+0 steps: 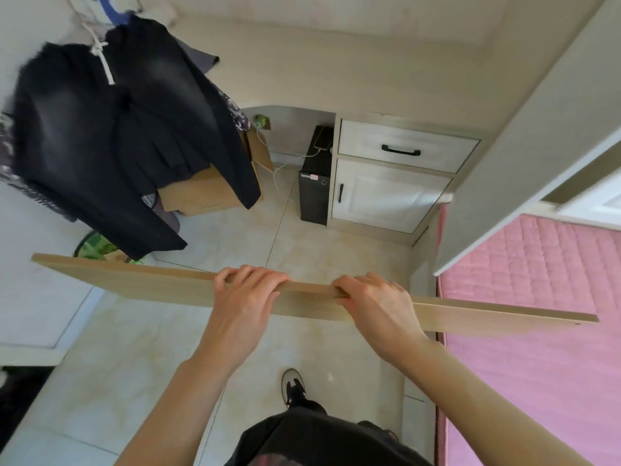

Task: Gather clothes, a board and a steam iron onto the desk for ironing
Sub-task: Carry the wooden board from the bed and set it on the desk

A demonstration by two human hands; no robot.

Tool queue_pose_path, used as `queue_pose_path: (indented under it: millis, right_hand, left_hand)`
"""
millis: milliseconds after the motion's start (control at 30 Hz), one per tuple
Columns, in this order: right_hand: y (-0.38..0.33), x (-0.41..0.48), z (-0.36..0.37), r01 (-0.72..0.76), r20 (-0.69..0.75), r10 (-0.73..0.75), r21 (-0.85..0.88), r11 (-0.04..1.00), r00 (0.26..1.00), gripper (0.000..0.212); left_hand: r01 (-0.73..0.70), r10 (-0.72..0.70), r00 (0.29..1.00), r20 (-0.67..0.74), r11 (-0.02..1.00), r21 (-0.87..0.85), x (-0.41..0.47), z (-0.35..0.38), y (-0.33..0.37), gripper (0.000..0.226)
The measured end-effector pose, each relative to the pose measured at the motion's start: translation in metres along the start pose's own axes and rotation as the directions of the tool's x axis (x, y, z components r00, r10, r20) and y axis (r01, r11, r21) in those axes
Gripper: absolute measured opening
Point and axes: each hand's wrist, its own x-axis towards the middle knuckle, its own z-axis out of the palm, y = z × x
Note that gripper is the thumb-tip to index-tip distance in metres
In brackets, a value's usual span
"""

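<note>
The person wears a loose black fabric top (319,437) with a blurred reddish-pink print low on its front. Just above the top, a dark trouser leg (307,405) meets a black low shoe (293,386) with a pale grey toe cap and sole rim; right of the top, the edge of a second dark shoe (378,428) shows. Either side of the top, both forearms (181,391) are bare down to the left hand (247,294) and right hand (376,301).

left hand (247,290) + right hand (371,299) grip board (134,280) (top edge) | above floor (319,243)
</note>
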Motion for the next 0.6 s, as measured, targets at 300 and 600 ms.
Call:
queue_pose_path:
  millis: [300, 600]
  right_hand:
    - [-0.044, 0.095, -0.010, 0.030, -0.015, -0.030, 0.049, 0.998, 0.999, 0.017]
    - [-0.031, 0.198, -0.041, 0.022, -0.095, -0.014, 0.083, 0.996, 0.995, 0.019]
  left_hand:
    - [-0.038, 0.039, 0.998, -0.049, 0.999, 0.024, 0.061, -0.037, -0.079, 0.022]
    - [-0.080, 0.091, 0.990, -0.109, 0.992, 0.099, 0.169, -0.058, -0.109, 0.023]
